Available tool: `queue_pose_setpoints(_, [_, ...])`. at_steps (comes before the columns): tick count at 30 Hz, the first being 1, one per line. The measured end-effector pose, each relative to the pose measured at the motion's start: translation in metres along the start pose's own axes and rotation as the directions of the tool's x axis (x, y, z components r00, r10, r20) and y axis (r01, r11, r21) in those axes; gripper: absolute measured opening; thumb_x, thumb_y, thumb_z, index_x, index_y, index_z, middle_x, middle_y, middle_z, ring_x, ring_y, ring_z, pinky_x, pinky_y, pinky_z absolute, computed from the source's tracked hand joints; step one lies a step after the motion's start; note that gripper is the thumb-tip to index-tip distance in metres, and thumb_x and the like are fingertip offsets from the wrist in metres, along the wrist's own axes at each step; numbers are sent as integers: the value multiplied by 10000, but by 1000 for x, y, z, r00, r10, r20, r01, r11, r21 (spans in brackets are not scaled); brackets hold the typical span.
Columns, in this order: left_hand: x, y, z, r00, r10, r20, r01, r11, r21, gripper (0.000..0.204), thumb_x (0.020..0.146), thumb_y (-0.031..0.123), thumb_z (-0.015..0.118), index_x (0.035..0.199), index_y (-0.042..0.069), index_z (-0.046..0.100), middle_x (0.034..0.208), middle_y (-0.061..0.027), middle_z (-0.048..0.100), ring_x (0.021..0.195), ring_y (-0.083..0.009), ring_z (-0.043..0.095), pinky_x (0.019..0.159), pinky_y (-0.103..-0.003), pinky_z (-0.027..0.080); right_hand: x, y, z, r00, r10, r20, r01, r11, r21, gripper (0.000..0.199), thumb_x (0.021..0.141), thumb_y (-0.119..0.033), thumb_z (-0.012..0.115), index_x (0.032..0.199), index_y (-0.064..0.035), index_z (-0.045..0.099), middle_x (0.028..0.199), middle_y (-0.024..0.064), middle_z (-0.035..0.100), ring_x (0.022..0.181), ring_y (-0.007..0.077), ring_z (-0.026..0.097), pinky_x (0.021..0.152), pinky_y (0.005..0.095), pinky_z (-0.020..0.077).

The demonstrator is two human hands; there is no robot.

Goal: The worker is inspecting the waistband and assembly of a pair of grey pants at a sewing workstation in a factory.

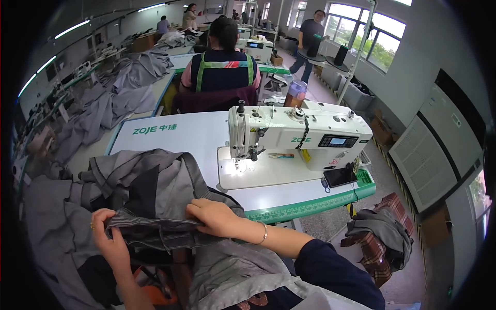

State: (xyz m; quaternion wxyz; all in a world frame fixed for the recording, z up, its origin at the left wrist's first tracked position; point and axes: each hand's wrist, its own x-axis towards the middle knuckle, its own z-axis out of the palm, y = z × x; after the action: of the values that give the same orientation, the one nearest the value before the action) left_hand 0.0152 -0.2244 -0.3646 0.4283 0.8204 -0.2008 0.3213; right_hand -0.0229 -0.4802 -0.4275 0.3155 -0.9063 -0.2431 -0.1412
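Note:
A grey garment (170, 194) with dark inner panels lies bunched over the left front of the sewing table (170, 121) and hangs toward my lap. Along its near edge runs a dark, finely striped band (155, 230), stretched between my hands. My left hand (111, 243), with a ring on one finger, pinches the band's left end between thumb and fingers. Farther right, my right hand (217, 219) is closed on the same band, its fingertips partly hidden in the folds. The white sewing machine (305, 137) stands beyond my right hand, its needle area lit and apart from the cloth.
A dark phone (341, 177) and blue-handled snips (324, 183) lie by the machine's right end. Behind it stands a bottle (295, 94). Grey cloth (111, 103) is heaped along the left. Ahead sits a co-worker (222, 67); garments (382, 235) hang low at right.

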Motion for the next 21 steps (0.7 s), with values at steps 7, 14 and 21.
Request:
queue_pose_setpoints(7, [19,-7,-4,996,31,-87,-29,999,33,236,738,-144,439,923,-11,499,943,-86,527,887,-206,528,822,-288,417,-16,8,-17,980,187,-64,-183,981,62,199,695,-63,619,871,-79,529,865,77,545,866,290,551,683,400,465])
queue_pose_setpoints(14, [5,-26,-5,1000,4,7,-6,978,210,266,714,-130,466,951,-17,511,963,-111,535,894,-244,552,811,-302,427,-17,12,-34,927,252,-276,-147,925,352,242,720,26,594,952,-28,552,858,122,603,826,245,607,651,329,473])
queue_pose_setpoints(21, [-38,-79,-44,972,-227,53,210,950,231,217,709,-116,432,891,-18,498,922,-105,537,905,-244,556,821,-292,408,-14,-9,-30,885,278,-373,-83,883,462,243,734,54,547,965,-21,548,919,47,583,852,137,575,644,241,453])
